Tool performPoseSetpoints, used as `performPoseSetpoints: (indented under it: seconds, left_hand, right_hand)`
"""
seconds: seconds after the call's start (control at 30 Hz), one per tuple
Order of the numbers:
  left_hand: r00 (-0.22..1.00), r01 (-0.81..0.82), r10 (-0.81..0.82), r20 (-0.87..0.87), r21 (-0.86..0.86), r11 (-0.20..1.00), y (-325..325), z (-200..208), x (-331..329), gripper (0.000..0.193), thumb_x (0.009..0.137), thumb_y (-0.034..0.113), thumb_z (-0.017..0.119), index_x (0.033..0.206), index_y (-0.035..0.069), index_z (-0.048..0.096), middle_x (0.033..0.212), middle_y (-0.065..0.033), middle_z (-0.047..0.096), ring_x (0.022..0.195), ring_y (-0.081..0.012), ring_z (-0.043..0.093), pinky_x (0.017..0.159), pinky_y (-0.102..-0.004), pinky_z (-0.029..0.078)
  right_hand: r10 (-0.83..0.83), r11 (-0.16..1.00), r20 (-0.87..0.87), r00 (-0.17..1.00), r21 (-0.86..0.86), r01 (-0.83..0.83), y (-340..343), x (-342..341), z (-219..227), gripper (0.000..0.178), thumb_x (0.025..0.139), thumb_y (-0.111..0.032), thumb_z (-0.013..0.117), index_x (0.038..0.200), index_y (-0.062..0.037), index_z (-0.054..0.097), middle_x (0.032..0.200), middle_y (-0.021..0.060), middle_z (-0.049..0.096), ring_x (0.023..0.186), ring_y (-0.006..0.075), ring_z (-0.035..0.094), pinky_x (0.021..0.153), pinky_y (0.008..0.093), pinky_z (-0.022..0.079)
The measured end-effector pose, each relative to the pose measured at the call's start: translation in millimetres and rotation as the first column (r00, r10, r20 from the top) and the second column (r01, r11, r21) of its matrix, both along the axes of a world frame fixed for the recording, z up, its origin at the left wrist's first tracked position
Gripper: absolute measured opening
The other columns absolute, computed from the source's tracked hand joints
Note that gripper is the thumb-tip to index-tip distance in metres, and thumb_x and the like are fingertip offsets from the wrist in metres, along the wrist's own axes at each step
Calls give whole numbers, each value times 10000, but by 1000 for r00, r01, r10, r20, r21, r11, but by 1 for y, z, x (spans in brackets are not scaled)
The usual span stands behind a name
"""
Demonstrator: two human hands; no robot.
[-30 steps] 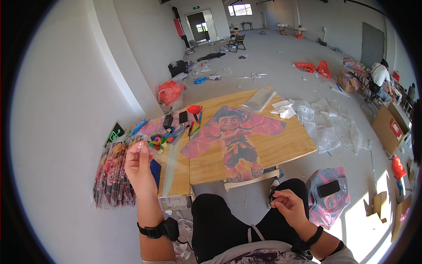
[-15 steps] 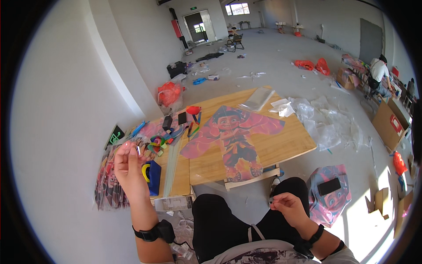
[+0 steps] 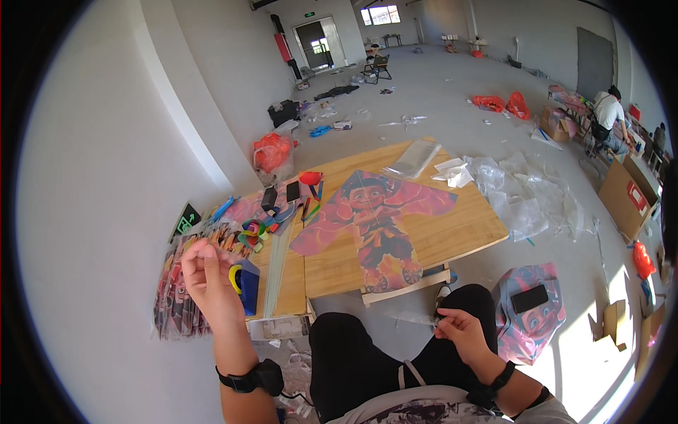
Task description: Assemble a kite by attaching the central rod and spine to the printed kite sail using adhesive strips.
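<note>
My left hand (image 3: pixel 206 277) is raised at the table's left end, thumb and fingertips pinched together; what they hold, if anything, I cannot make out. Just beside it stands a blue tape dispenser (image 3: pixel 248 288) with a yellow core. Over my lap my right hand (image 3: pixel 462 333) is closed in a pinch, and a thin clear strip (image 3: pixel 412 318) reaches leftward from its fingertips. In front of me a kite (image 3: pixel 385 233) printed with a cartoon child lies flat, wings spread, on the wooden table (image 3: pixel 466 237).
Stacked printed kite sheets (image 3: pixel 176 304) hang off the table's left side. Thin rods (image 3: pixel 274 283), coloured ribbons (image 3: pixel 256 232) and a phone (image 3: pixel 293 191) lie at the left. Plastic film (image 3: pixel 526 205) covers floor at right; another phone (image 3: pixel 530 299) rests on a printed sheet. A person (image 3: pixel 609 116) sits far right.
My left hand has dropped slightly, and the shiny bit at its fingertips no longer shows. A clear strip now shows beside my right hand, which has hardly moved.
</note>
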State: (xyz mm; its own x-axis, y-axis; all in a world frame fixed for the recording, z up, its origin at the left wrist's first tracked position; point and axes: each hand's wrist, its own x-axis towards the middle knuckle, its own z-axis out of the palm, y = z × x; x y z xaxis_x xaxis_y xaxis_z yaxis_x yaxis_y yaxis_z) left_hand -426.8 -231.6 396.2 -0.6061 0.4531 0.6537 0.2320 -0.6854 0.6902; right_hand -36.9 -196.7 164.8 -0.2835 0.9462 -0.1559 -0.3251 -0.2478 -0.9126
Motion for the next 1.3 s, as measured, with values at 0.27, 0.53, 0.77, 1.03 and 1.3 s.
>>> performPoseSetpoints:
  seconds: [0.27, 0.53, 0.77, 1.03, 1.3]
  left_hand:
    - [997, 51, -47, -67, 62, 997, 22, 22, 31, 190, 988, 92, 631, 1169, 51, 591, 960, -8, 600, 865, -83, 564, 781, -242, 490]
    - [971, 2, 1, -238, 10, 1000, 74, 48, 48, 246, 959, 40, 647, 1200, -1, 626, 979, -22, 637, 845, -88, 592, 786, -229, 481]
    - [969, 194, -197, -150, -34, 980, 119, 70, 61, 331, 956, 69, 663, 1274, 12, 587, 939, -24, 656, 849, -97, 602, 784, -221, 471]
    - [937, 282, -287, -200, -57, 958, 178, 78, 51, 75, 973, 60, 640, 1021, 27, 592, 882, -25, 629, 765, -94, 608, 706, -240, 500]
    - [912, 216, -234, -336, -89, 972, 263, 72, 24, 127, 960, 100, 667, 1031, 45, 576, 845, 10, 587, 736, -66, 574, 672, -226, 481]
  right_hand:
    - [170, 984, 74, 983, -74, -164, -11, 0, -15, 178, 932, -41, 686, 1079, 58, 663, 934, 131, 714, 866, 192, 719, 795, 283, 590]
    - [215, 961, 14, 977, -182, -209, -8, -9, -13, 115, 926, -40, 694, 993, 48, 662, 956, 128, 709, 899, 183, 697, 810, 294, 588]
    - [169, 975, -40, 985, -141, -173, 8, -15, -30, 110, 915, -27, 706, 1002, 28, 668, 932, 118, 709, 827, 174, 694, 790, 282, 580]
    - [106, 984, -32, 994, -138, -109, 37, -23, -8, 87, 911, -6, 701, 980, 20, 656, 905, 97, 697, 802, 166, 691, 764, 288, 579]
    - [126, 950, -136, 983, -270, -159, 72, -26, -16, 59, 960, -86, 664, 970, -31, 643, 990, 88, 691, 909, 200, 691, 788, 315, 579]
